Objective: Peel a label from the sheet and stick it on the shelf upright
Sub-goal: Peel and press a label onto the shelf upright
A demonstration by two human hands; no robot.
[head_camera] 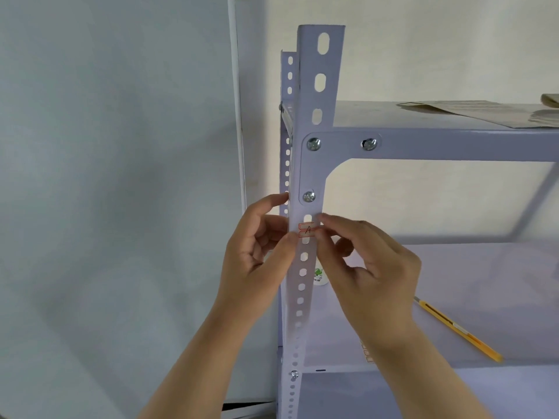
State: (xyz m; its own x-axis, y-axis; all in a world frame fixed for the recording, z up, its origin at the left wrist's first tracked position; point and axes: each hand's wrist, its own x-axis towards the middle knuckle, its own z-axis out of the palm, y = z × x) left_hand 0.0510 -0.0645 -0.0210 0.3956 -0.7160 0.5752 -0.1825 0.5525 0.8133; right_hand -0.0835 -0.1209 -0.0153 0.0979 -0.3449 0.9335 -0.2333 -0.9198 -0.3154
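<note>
A white, red-bordered label [308, 230] marked with a handwritten "A" lies across the front face of the pale lilac perforated shelf upright [305, 182], just below a bolt. My left hand [260, 252] wraps the upright's left edge, its thumb pressing the label's lower left corner. My right hand [363, 264] comes in from the right, and its fingertips pinch or press the label's right end. A small part of the label sheet [366, 353] peeks out under my right wrist on the lower shelf.
A yellow utility knife [459, 329] lies on the lower shelf board. Brown paper [484, 111] rests on the top shelf. A round green-printed sticker [319, 275] sits behind the upright. A grey wall and white pipe [239, 116] stand to the left.
</note>
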